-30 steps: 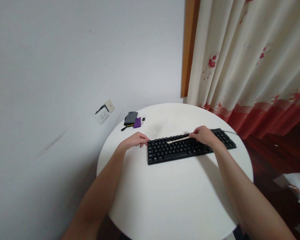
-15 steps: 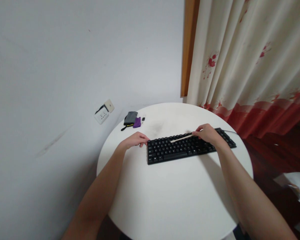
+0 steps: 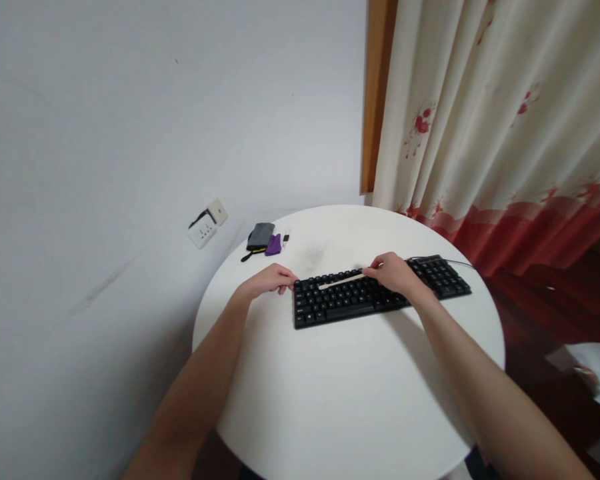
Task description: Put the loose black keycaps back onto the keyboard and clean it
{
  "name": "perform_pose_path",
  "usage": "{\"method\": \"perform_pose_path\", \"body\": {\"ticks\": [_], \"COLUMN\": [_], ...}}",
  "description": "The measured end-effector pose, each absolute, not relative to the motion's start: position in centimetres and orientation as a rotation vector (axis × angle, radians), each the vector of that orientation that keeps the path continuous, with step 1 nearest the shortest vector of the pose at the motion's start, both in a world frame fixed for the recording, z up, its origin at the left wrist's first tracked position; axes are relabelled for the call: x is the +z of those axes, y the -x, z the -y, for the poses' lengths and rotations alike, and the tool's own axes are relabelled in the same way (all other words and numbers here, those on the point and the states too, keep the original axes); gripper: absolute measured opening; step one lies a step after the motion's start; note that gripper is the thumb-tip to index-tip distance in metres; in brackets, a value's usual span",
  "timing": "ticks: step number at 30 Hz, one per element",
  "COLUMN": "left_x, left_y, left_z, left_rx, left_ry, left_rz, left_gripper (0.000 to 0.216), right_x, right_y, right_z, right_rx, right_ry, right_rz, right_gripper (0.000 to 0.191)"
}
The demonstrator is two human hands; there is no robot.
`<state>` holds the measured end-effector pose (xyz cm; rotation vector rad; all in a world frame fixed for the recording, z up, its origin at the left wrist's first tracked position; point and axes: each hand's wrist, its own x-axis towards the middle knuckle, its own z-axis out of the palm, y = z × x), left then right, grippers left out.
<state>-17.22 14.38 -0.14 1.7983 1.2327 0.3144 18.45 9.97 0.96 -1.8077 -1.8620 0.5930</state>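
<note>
A black keyboard point(image 3: 350, 297) lies flat on the round white table, its short left side by my left hand point(image 3: 273, 280). The fingers of that hand pinch the keyboard's upper left corner. My right hand point(image 3: 387, 272) is over the middle of the keyboard, closed on one end of a slim cream-coloured stick point(image 3: 343, 282). Slightly wider at its far end, the stick points left and rests on or just above the upper rows of keys. Whether that tip carries bristles is too small to tell.
A grey pouch point(image 3: 261, 237), a purple cloth point(image 3: 273, 245) and a small black-and-clear item point(image 3: 286, 238) lie at the table's back left. The keyboard's cable point(image 3: 459, 262) runs off to the right. A wall socket point(image 3: 202, 231) and a curtain point(image 3: 445, 120) are beyond the table point(image 3: 340, 393).
My right hand has slid left along the keyboard, carrying the stick, whose tip is now nearer the left keys. My left hand and the keyboard stay in place.
</note>
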Motion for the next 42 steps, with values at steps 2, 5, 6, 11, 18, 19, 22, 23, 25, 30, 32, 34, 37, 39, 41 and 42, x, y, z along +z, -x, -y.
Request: {"method": "perform_pose_path", "body": {"ticks": [2,5,6,11,18,19,22,23,25,30,32,34,37,39,41,42], "left_x": [-0.1,-0.2,-0.2,-0.6,-0.5,-0.4,-0.4,-0.4,-0.4,-0.3,-0.3,-0.3,-0.1,0.2,0.4,0.5], "left_y": [17.2,17.3,17.4,17.6,17.4,17.4,17.4,17.4,17.4,17.4,17.4,17.4,17.3,17.1,17.0,16.9], "left_z": [-14.4,-14.4,-14.5,-14.7,-14.6,-14.6,-14.5,-14.5,-14.5,-14.5,-14.5,-14.5,-14.3,-14.2,-14.0,-14.0], "left_rx": [0.313,0.316,0.317,0.323,0.331,0.333,0.329,0.325,0.318,0.327,0.323,0.322,0.318,0.315,0.313,0.314], "left_ry": [-1.805,-1.807,-1.808,-1.808,-1.811,-1.814,-1.825,-1.826,-1.825,-1.828,-1.829,-1.827,-1.82,-1.817,-1.811,-1.805], "left_rz": [-1.227,-1.221,-1.218,-1.213,-1.198,-1.193,-1.202,-1.211,-1.221,-1.215,-1.22,-1.224,-1.216,-1.21,-1.212,-1.215], "left_gripper": [0.033,0.032,0.032,0.031,0.03,0.03,0.03,0.031,0.031,0.031,0.031,0.031,0.032,0.032,0.032,0.032], "right_x": [0.9,0.8,0.8,0.9,0.6,0.6,0.7,0.8,0.9,0.9,0.9,1.0,1.3,1.4,1.4,1.4], "right_y": [-17.5,-16.3,-15.9,-14.5,-13.6,-13.5,-13.0,-12.8,-12.3,-11.2,-11.2,-11.4,-12.3,-13.3,-14.3,-14.8], "right_z": [-9.8,-9.4,-9.3,-8.5,-8.4,-8.4,-8.3,-8.2,-7.9,-7.5,-7.5,-7.6,-7.9,-8.2,-8.5,-8.7], "right_rx": [0.566,0.547,0.546,0.559,0.554,0.542,0.51,0.504,0.499,0.475,0.477,0.489,0.498,0.517,0.555,0.576], "right_ry": [1.803,1.785,1.783,1.789,1.785,1.787,1.793,1.796,1.799,1.806,1.808,1.807,1.812,1.816,1.817,1.819], "right_rz": [1.884,1.906,1.909,1.925,1.943,1.947,1.963,1.967,1.975,1.977,1.976,1.978,1.972,1.963,1.955,1.951], "right_gripper": [0.028,0.028,0.028,0.028,0.028,0.028,0.028,0.028,0.029,0.029,0.029,0.029,0.03,0.031,0.031,0.031]}}
